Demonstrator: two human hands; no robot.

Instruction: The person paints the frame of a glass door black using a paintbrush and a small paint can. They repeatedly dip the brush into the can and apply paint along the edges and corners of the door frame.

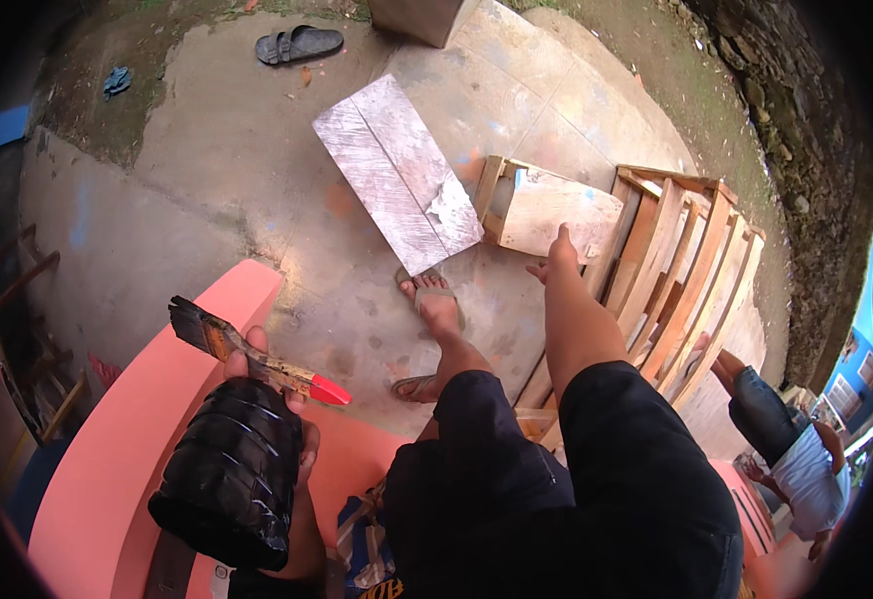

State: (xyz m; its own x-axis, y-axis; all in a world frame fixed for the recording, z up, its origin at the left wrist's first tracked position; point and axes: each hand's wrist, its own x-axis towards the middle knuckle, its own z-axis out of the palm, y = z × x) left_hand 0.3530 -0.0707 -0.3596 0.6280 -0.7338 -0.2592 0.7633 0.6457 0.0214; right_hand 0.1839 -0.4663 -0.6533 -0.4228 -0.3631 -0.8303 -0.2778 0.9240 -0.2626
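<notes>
In my left hand (307,449), a ribbed black container (232,469) is held tilted at the lower left. The same hand grips a paintbrush (252,359) above it. The brush has dark bristles pointing left, and its handle ends in a red tip. Stretched out from a black sleeve, my right hand (561,255) is over the near edge of a pale wooden board on a small frame (556,215). One finger is extended, the thumb stands apart, and I see nothing held. Whether it touches the board, I cannot tell.
A streaky whitish panel (387,160) lies on the concrete with a crumpled white scrap (448,203) on it. Slatted wooden frames (691,270) stand at right, near another person (806,479). A pink ledge (127,449) borders my left. A loose sandal (300,45) lies far off.
</notes>
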